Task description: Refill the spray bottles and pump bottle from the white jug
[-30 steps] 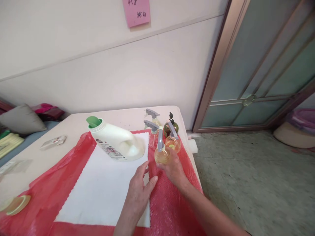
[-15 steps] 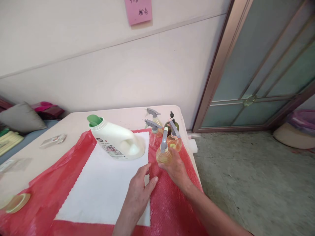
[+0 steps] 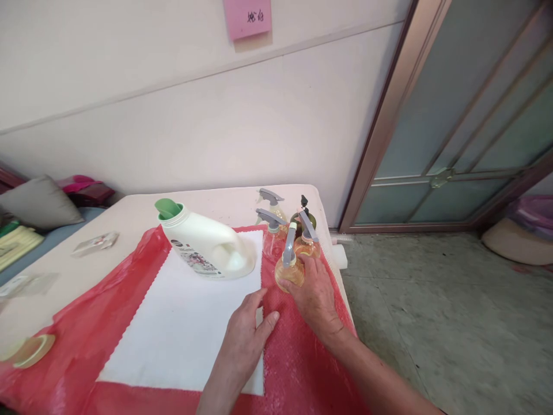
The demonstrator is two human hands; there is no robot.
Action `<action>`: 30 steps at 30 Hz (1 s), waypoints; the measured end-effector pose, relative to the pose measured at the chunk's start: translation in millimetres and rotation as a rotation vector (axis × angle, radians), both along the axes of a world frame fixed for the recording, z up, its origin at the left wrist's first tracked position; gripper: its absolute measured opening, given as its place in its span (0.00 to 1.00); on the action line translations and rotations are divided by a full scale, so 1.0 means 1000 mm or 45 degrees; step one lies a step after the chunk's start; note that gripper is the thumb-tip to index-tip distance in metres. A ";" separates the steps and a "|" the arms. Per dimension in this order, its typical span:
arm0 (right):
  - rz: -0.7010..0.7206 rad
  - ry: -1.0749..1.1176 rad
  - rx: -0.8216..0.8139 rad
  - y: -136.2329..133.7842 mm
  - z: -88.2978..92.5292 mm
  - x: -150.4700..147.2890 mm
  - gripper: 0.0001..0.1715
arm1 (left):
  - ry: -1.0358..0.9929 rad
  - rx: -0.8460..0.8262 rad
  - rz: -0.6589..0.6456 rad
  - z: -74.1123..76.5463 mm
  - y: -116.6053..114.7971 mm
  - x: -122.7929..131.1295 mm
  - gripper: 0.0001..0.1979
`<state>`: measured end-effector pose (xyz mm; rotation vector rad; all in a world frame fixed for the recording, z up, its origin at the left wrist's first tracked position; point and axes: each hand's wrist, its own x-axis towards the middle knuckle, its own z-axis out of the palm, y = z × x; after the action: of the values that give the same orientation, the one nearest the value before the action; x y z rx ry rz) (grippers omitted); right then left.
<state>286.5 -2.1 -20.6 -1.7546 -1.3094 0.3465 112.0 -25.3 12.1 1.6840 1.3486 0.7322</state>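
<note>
A clear amber-tinted spray bottle (image 3: 288, 272) with a grey trigger head stands on the red sheet. My right hand (image 3: 314, 291) is at its right side, the thumb across its lower front and the fingers loosened beside it, no longer wrapped behind. Lower left of that, my left hand (image 3: 248, 325) is open and holds nothing, thumb and fingers apart over the edge of the white cloth (image 3: 181, 334). Behind the amber bottle stand a pinkish spray bottle (image 3: 273, 243), an orange spray bottle (image 3: 307, 248) and a dark green bottle (image 3: 311, 220).
A large white jug (image 3: 207, 245) with a green scoop (image 3: 168, 208) in its mouth stands on the cloth. The red plastic sheet (image 3: 108, 300) covers part of the table. A yellowish ring-shaped item (image 3: 34, 350) lies at left. Wall behind; floor beyond the right edge.
My right hand has loosened around the amber spray bottle, its fingers coming out from behind to the right. The bottle has stayed in place; my left hand is nearly still.
</note>
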 end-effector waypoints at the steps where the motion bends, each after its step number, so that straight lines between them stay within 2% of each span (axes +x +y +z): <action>1: 0.017 -0.035 0.012 0.000 -0.001 0.000 0.29 | 0.027 -0.008 -0.009 0.001 0.000 0.000 0.23; 7: 0.066 -0.167 0.063 -0.002 -0.002 0.004 0.25 | 0.226 -0.061 -0.110 0.005 -0.003 0.000 0.26; 12: 0.032 -0.187 0.132 -0.001 -0.004 0.006 0.31 | 0.305 -0.058 -0.153 0.006 -0.002 0.000 0.27; 15: 0.013 -0.138 0.275 -0.004 -0.003 0.007 0.32 | 0.312 -0.060 -0.159 0.007 -0.002 0.000 0.27; 19: 0.067 -0.140 0.558 -0.014 0.004 0.004 0.24 | 0.309 -0.067 -0.159 0.010 -0.003 -0.001 0.27; 22: 0.168 -0.236 0.714 -0.022 0.007 -0.002 0.22 | 0.321 -0.080 -0.148 0.011 -0.003 -0.002 0.26; 25: 0.256 -0.305 0.758 -0.028 0.007 -0.008 0.22 | 0.345 -0.099 -0.140 0.011 -0.002 -0.002 0.26; 30: 0.283 -0.358 0.756 -0.032 0.005 -0.013 0.21 | 0.371 -0.099 -0.128 0.013 -0.001 -0.003 0.26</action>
<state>273.8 -34.1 -15.4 -1.1856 -1.6095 -0.1692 109.0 -25.8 24.9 1.8321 1.4570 0.3818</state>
